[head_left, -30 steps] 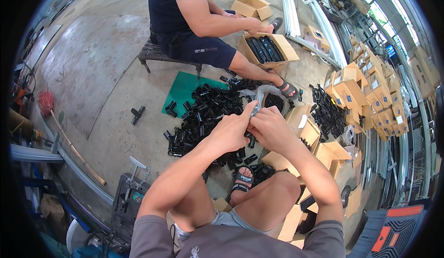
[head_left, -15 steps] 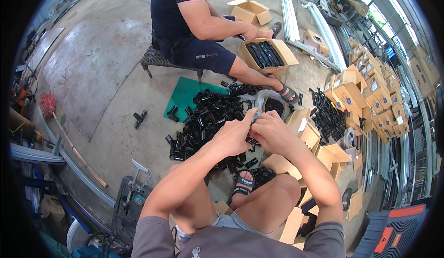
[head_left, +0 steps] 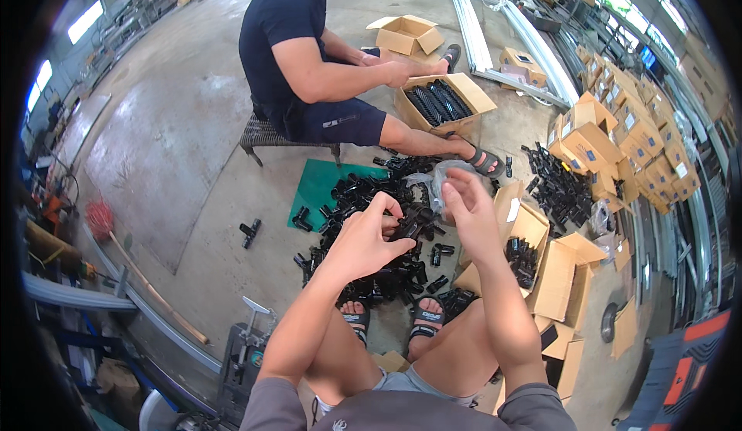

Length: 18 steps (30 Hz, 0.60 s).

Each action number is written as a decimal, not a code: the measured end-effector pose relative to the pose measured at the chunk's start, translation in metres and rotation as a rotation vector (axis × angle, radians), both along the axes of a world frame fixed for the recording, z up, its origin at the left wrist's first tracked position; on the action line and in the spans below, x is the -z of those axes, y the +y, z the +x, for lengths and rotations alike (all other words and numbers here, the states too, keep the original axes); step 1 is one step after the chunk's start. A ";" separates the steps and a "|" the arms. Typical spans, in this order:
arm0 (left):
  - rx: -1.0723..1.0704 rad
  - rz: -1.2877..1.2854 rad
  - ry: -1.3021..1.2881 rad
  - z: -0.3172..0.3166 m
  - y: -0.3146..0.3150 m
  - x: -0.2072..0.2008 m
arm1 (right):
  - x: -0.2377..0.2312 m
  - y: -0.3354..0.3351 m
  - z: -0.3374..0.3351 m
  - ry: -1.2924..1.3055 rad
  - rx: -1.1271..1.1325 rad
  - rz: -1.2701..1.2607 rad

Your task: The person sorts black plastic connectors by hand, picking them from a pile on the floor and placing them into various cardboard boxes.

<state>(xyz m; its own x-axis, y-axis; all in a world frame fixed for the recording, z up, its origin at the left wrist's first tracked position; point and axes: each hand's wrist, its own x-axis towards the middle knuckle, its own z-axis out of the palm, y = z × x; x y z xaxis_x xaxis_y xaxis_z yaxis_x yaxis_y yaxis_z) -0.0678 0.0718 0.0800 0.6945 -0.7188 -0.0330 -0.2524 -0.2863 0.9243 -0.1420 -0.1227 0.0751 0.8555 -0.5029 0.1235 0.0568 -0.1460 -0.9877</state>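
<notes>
My left hand (head_left: pixel 365 236) is over the heap of black tube fittings (head_left: pixel 359 273) on the floor. Its fingers are curled in and the thumb stands apart. Whatever they hold blends with the dark heap behind. To the right, my right hand (head_left: pixel 469 205) is raised with fingers apart and nothing visible in it. It overlaps a clear plastic bag (head_left: pixel 440 174) at the heap's far edge; I cannot tell whether they touch. A green sheet (head_left: pixel 313 181) lies partly under the heap.
Opposite, a person (head_left: pixel 286 52) sits on a woven stool (head_left: pixel 267 139), hands above a carton (head_left: pixel 483 103) of black fittings. Open cartons (head_left: pixel 568 265) are near my right leg. Beyond lie a second black heap (head_left: pixel 553 188) and stacked boxes (head_left: pixel 638 134). A broom (head_left: pixel 158 296) lies left.
My hands were together and are now apart: the left has moved left and down, the right slightly right, its fingers spreading. The seated person's hands have shifted left above the carton.
</notes>
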 end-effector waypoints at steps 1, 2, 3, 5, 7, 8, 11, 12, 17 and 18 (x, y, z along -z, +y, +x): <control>-0.003 -0.010 0.053 -0.001 0.001 -0.001 | 0.002 0.000 -0.002 0.061 -0.082 0.119; -0.010 -0.027 0.074 -0.002 0.000 -0.006 | 0.001 0.000 -0.004 0.118 -0.166 0.238; -0.021 -0.041 0.097 -0.002 0.001 -0.005 | 0.001 0.002 -0.007 0.176 -0.254 0.358; -0.042 -0.071 0.142 -0.001 0.003 0.000 | 0.008 0.007 -0.008 0.138 -0.310 0.337; -0.019 -0.180 0.266 -0.001 -0.001 0.007 | 0.013 0.006 -0.009 0.107 -0.292 0.283; 0.004 -0.237 0.318 -0.001 -0.003 0.008 | 0.014 0.005 -0.010 0.094 -0.272 0.302; 0.056 -0.299 0.462 0.001 -0.007 0.014 | 0.013 -0.003 -0.012 0.072 -0.221 0.345; 0.040 -0.302 0.502 0.001 -0.009 0.011 | 0.014 -0.004 -0.012 0.059 -0.194 0.365; -0.018 -0.323 0.544 -0.003 -0.021 0.020 | 0.018 -0.007 -0.015 0.064 -0.164 0.345; -0.022 -0.315 0.527 -0.005 -0.022 0.020 | 0.020 -0.007 -0.015 0.069 -0.159 0.342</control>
